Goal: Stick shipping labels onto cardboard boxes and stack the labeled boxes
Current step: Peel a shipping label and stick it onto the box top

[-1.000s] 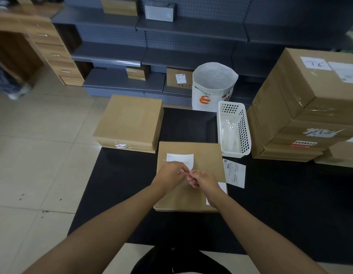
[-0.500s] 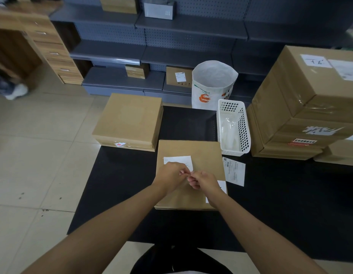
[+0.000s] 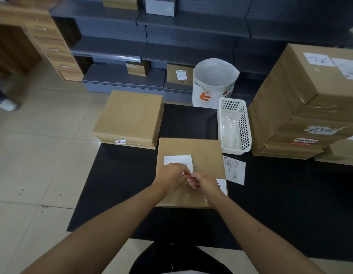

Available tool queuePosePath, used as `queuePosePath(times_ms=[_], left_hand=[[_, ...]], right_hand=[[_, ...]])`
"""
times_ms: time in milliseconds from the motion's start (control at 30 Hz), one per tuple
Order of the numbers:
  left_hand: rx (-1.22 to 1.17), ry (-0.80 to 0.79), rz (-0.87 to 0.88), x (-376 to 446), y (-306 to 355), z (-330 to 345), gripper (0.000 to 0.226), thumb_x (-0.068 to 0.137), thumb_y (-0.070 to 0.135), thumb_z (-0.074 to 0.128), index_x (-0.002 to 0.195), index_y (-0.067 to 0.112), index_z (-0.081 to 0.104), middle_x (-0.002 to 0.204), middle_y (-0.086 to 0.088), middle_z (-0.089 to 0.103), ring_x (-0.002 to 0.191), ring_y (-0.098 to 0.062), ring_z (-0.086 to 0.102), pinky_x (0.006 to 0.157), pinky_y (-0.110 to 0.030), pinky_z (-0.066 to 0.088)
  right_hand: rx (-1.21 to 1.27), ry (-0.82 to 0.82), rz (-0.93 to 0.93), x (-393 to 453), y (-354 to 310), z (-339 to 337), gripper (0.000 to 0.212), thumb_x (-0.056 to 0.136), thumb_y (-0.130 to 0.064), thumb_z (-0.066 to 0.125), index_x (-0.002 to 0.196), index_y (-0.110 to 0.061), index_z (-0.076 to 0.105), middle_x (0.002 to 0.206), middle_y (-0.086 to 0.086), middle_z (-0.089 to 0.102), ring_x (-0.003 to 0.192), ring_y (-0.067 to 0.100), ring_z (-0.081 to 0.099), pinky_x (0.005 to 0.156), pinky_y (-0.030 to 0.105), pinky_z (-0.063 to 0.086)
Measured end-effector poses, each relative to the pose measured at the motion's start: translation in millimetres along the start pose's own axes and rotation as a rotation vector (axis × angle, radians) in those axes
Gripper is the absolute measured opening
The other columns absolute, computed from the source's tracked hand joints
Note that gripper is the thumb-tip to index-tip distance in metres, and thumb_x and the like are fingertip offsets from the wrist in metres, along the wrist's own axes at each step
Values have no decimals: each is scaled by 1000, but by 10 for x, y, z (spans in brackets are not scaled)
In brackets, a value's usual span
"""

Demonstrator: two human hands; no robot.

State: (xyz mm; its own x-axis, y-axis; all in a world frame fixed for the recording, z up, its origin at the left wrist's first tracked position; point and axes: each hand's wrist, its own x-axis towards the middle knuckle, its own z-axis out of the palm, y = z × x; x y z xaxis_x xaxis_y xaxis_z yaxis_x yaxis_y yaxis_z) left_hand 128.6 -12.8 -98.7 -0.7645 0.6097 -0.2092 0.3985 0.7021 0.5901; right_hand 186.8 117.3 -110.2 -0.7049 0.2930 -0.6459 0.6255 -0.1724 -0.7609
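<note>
Two hands meet over a flat cardboard box (image 3: pixel 199 151) on the black table (image 3: pixel 290 204).

The left hand (image 3: pixel 171 177) and right hand (image 3: pixel 204 181) both have curled fingers pinching a white label (image 3: pixel 177 160) at its near corner, above the box top; its print is too small to read. A second white slip (image 3: pixel 221 185) is mostly hidden by the right wrist. Another label (image 3: pixel 234 170) lies on the table beside the box, text illegible. A white basket (image 3: pixel 244 125) stands behind it. A white bag (image 3: pixel 213 91) shows an orange shrimp drawing. The big boxes (image 3: pixel 302 99) at right carry a handwritten slip and are cut off by the edge.
</note>
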Motion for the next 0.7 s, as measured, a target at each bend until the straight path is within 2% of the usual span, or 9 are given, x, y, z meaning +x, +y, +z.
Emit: queuePosePath(times_ms=[167, 300, 400, 500, 600, 700], left_hand=[[6, 10, 3, -12, -13, 16, 19, 92, 31, 55, 101, 24, 71, 104, 9, 68, 96, -11, 59, 84, -29, 47], [-24, 17, 5, -30, -18, 17, 17, 91, 30, 57, 99, 25, 72, 101, 10, 69, 91, -9, 60, 83, -32, 48], [-100, 55, -19, -35, -19, 31, 16, 89, 28, 59, 96, 25, 73, 98, 11, 70, 85, -7, 61, 81, -32, 50], [-234, 85, -60, -25, -13, 35, 15, 88, 25, 62, 94, 21, 75, 94, 11, 72, 81, -6, 62, 81, -30, 51], [-264, 94, -67, -20, -32, 26, 14, 88, 23, 63, 93, 19, 75, 93, 10, 72, 81, -5, 63, 81, -27, 51], [-283, 101, -84, -23, -63, 35, 12, 87, 23, 63, 91, 20, 75, 90, 10, 72, 79, -3, 62, 79, -25, 51]], right_hand=[[-26, 4, -19, 1, 23, 2, 24, 95, -13, 53, 76, -5, 67, 72, 6, 66, 63, 12, 57, 67, 22, 48], [-53, -8, -41, -7, 48, -20, 20, 96, -11, 50, 90, 0, 66, 77, 4, 66, 65, 9, 57, 65, 17, 48], [-92, -8, -93, -37, 85, -12, 25, 101, -18, 46, 98, -2, 64, 79, -1, 65, 70, 8, 57, 68, 17, 48], [-91, 15, -156, -75, 95, 2, 25, 102, -19, 43, 93, -7, 63, 80, -3, 63, 74, 9, 56, 76, 23, 49], [-84, -3, -183, -80, 92, 12, 22, 102, -20, 43, 92, -11, 61, 83, -2, 64, 77, 8, 57, 82, 26, 51], [-50, -29, -170, -58, 84, 29, 20, 102, -16, 43, 99, -5, 59, 83, -2, 63, 75, 7, 57, 74, 19, 50]])
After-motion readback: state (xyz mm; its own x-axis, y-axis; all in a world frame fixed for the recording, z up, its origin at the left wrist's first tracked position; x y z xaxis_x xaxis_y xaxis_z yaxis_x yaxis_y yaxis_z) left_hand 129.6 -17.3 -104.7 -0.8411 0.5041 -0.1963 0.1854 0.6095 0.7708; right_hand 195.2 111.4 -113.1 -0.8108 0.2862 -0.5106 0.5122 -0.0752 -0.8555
